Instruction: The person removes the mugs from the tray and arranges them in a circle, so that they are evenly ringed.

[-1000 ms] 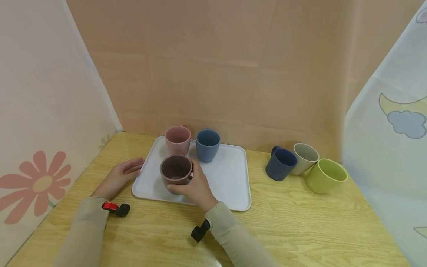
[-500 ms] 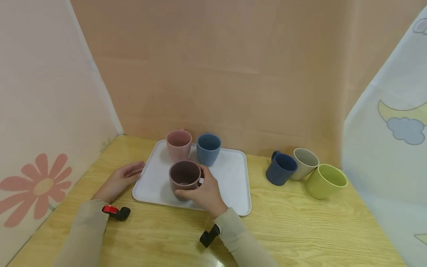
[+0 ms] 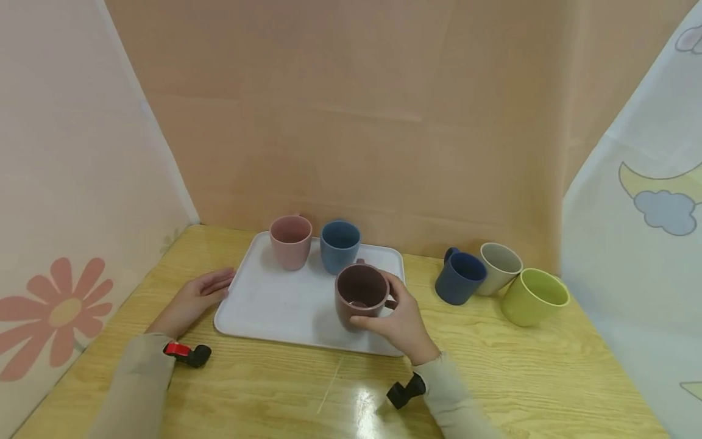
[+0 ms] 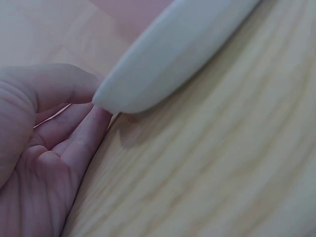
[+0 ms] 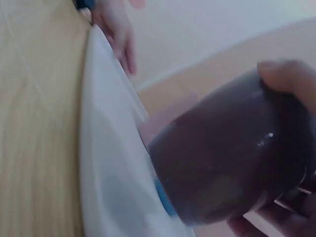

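Note:
A white tray (image 3: 269, 308) lies on the wooden table. My right hand (image 3: 404, 320) grips a brown mug (image 3: 359, 296) over the tray's right part, thumb on the near side, fingers round the right. The mug is upright, its handle partly covered by the hand. In the right wrist view, a gap shows between the mug's base (image 5: 170, 182) and the tray. My left hand (image 3: 192, 300) rests beside the tray's left edge, fingers straight; in the left wrist view its fingertips touch the tray's rim (image 4: 143, 84). A pink mug (image 3: 290, 249) and a blue mug (image 3: 339, 249) stand at the tray's back.
To the right on the table stand a dark blue mug (image 3: 459, 281), a beige cup (image 3: 498, 271) and a yellow-green cup (image 3: 532, 302), close together. An orange-brown backdrop (image 3: 351, 122) rises behind the table. Patterned cloths hang at both sides.
My right hand has carried the brown mug rightward over the tray, from in front of the pink mug to right of the blue one. The left hand stays at the tray's edge.

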Demonstrator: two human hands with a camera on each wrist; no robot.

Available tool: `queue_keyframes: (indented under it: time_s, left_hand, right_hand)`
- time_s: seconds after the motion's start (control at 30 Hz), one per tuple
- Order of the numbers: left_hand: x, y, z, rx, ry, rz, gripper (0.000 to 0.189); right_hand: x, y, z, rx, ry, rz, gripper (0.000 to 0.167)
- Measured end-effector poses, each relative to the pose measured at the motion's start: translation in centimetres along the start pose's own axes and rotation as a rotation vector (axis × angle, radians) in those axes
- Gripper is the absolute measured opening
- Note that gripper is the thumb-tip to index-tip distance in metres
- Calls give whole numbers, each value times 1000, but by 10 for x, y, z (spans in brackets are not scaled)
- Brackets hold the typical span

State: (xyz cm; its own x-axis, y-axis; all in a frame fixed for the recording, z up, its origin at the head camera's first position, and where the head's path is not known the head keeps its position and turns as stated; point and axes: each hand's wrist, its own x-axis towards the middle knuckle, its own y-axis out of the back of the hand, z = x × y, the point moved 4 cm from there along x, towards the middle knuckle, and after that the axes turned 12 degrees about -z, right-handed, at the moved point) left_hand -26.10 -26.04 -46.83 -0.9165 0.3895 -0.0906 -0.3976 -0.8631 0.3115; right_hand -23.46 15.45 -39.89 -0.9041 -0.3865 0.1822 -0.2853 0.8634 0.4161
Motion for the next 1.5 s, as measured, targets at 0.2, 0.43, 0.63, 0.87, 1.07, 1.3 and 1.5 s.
queue_keyframes:
  time_s: [0.2,0.43,0.63,0.87,1.07,1.3,1.5]
  left_hand:
    - [2,1,0,-5,-2,3,64]
    - [5,1,0,-11,-14,5,62]
    - [1,-1,2,-8,2,3,62]
    - [1,0,4,5,-8,5,62]
    - [1,2,6,14,-12,3,62]
    - [1,2,5,1,-20,-4,62]
    - [0,2,4,10,-13,1,62]
  right_hand:
    - [-18,43,12,-9,-20,87,85]
    - [-42,77,32,81,16,202,83]
    - [-55,99,50,140,104,230,81]
    - [-64,118,63,116,74,232,81]
    - [-70,132,71,103,61,227,79]
    - [-74,139,79,148,86,201,77]
    - [-77,142,85,164,92,157,76]
